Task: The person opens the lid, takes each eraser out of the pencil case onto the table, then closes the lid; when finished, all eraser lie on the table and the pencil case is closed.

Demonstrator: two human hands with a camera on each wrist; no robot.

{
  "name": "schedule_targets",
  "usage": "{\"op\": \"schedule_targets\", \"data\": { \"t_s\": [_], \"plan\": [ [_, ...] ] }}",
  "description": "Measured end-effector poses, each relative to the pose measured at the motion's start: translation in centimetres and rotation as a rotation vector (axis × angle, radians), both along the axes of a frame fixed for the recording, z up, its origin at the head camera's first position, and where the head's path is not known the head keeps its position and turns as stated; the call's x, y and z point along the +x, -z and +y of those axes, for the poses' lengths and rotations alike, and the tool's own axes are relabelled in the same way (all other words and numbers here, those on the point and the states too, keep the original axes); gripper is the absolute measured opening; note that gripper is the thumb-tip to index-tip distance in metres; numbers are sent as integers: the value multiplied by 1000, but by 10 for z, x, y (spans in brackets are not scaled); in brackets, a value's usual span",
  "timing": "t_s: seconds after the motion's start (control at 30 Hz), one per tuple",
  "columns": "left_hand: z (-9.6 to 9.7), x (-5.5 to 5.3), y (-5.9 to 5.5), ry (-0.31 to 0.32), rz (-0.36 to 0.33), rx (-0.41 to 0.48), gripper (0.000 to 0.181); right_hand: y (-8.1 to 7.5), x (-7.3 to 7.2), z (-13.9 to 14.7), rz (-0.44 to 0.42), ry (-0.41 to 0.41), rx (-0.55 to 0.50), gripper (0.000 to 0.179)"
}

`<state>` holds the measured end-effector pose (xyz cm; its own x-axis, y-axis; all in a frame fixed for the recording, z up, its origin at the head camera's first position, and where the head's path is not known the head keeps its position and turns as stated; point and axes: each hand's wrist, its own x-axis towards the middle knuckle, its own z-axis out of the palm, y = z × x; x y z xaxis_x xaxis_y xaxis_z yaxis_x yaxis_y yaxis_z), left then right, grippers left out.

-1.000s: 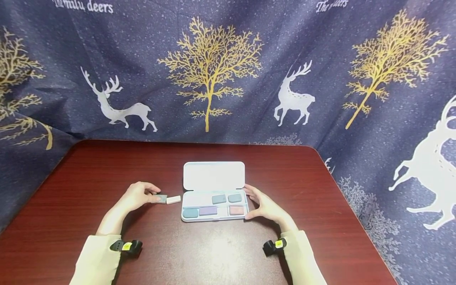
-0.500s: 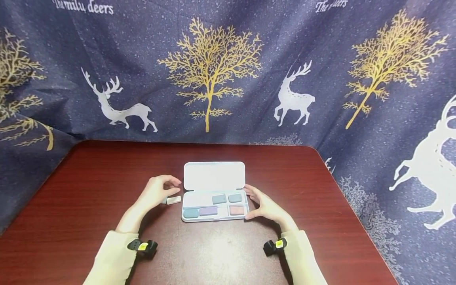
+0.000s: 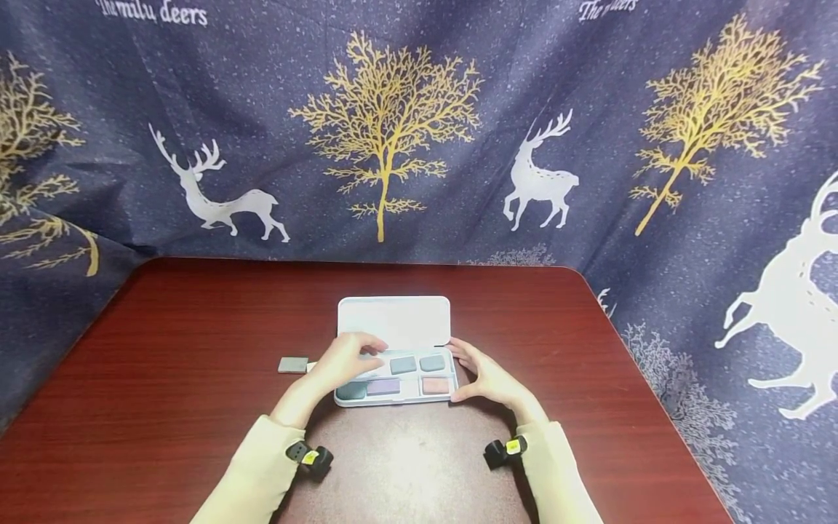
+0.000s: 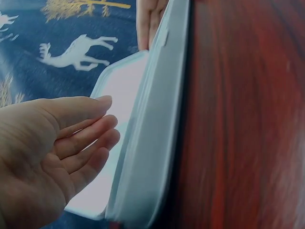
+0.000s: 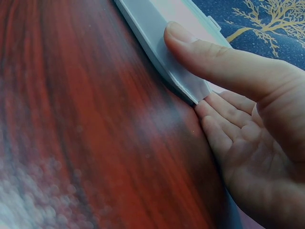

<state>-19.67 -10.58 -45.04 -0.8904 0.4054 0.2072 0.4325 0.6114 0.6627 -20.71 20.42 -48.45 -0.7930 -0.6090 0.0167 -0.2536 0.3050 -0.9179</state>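
Note:
A white hinged case [image 3: 393,400] lies with its lid [image 3: 394,320] raised at the back. Small eraser-like blocks sit in its compartments: two grey-blue blocks, one of them a grey block [image 3: 402,364], a purple block [image 3: 382,387], a pink block [image 3: 435,386] and a dark teal block [image 3: 351,391]. My left hand [image 3: 345,362] hovers over the case's left part, fingers loosely bent; the left wrist view shows nothing between thumb and fingertips. My right hand [image 3: 487,378] grips the case's right end, thumb on the front wall [image 5: 167,62], fingers at the end.
Left of the case, a grey-green block [image 3: 293,364] lies on the reddish-brown table [image 3: 196,327]. Beside it a white block [image 3: 310,367] is mostly covered by my left hand. A dark blue cloth [image 3: 419,131] printed with deer and trees hangs behind the table.
My left hand has let go of the grey-green block by the white one and moved right, over the case. The right hand stays at the case's end.

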Motion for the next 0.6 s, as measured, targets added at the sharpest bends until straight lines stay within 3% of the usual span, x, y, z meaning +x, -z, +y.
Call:
{"op": "schedule_targets", "data": {
  "t_s": [0.17,0.6],
  "plan": [
    [15,0,3,46,2,-16,24,-1,0,0,-3,-4,-8,100],
    [35,3,4,94,-34,-98,35,-3,0,0,-9,-1,-5,101]
  ]
}}
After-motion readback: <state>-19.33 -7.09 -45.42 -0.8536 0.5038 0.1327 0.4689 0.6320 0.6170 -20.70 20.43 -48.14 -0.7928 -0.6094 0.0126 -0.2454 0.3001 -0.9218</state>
